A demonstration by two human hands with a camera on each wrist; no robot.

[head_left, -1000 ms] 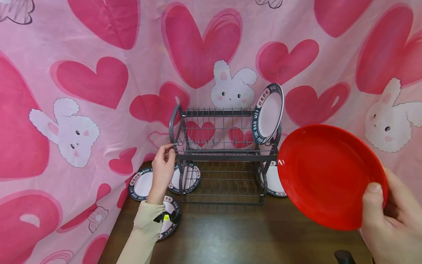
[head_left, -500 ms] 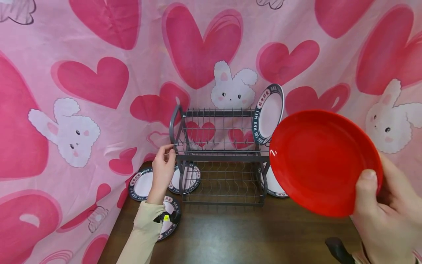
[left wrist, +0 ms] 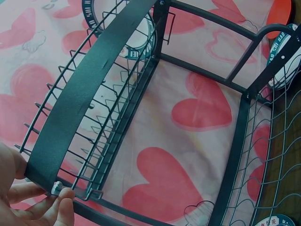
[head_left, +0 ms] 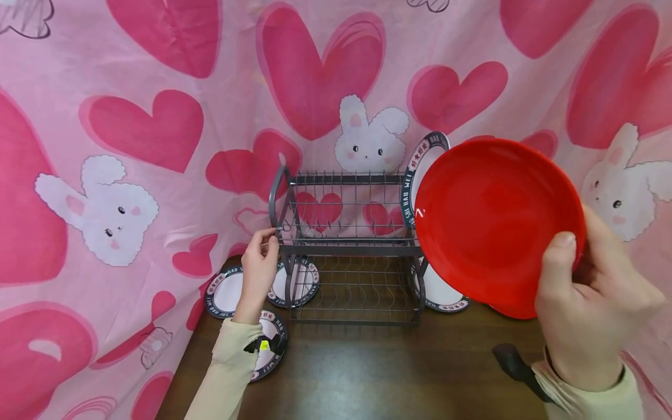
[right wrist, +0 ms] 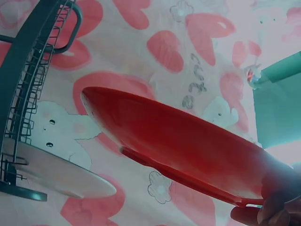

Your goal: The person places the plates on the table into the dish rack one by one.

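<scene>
A red plate (head_left: 499, 221) is raised in front of the right end of a dark two-tier dish rack (head_left: 357, 251). My right hand (head_left: 588, 291) grips its right rim, thumb on the face and fingers behind. From the right wrist view the red plate (right wrist: 178, 146) appears nearly edge-on, its foot ring showing. My left hand (head_left: 259, 265) holds the rack's upper left front corner; in the left wrist view its fingertips pinch around the end of the rack's front bar (left wrist: 89, 94). A white plate with a dark lettered rim (head_left: 411, 186) stands tilted in the upper tier's right end, partly hidden by the red plate.
White lettered-rim plates lie on the brown table left of the rack, one at the far left (head_left: 226, 294) and one nearer (head_left: 273, 361). Another white plate (head_left: 443, 291) lies right of the rack, beside a partly hidden red plate (head_left: 517, 310). Pink heart-patterned cloth (head_left: 157, 128) surrounds the table.
My right hand has carried the red plate left and upward toward the rack, so it now overlaps the standing white plate. A red edge on the table has come into view. My left hand stays put.
</scene>
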